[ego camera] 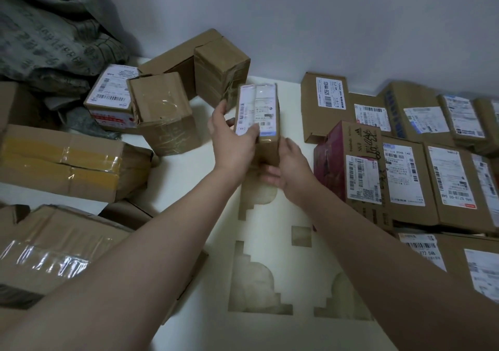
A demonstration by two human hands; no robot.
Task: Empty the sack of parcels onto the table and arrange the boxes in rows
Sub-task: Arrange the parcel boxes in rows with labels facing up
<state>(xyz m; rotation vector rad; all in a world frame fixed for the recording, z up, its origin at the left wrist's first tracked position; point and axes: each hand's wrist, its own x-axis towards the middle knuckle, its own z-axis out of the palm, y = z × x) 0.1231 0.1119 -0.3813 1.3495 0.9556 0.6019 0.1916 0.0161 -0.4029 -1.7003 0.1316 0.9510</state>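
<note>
A small, oblong brown cardboard box with a white shipping label [256, 118] is held above the middle of the white table with beige stepped patterns [270, 256], tilted with its label facing up. The left hand [232, 140] grips its left side, thumb across the label. The right hand [291, 169] cups its near end from below and the right.

To the right, labelled flat brown cardboard boxes [432, 178] lie side by side in rows, with a maroon shoebox [332, 156] standing at their left edge. To the left, unsorted brown boxes lie at odd angles, among them a large box banded with yellow tape [67, 161]. The crumpled grey-green printed sack [48, 34] lies in the far left corner against the wall.
</note>
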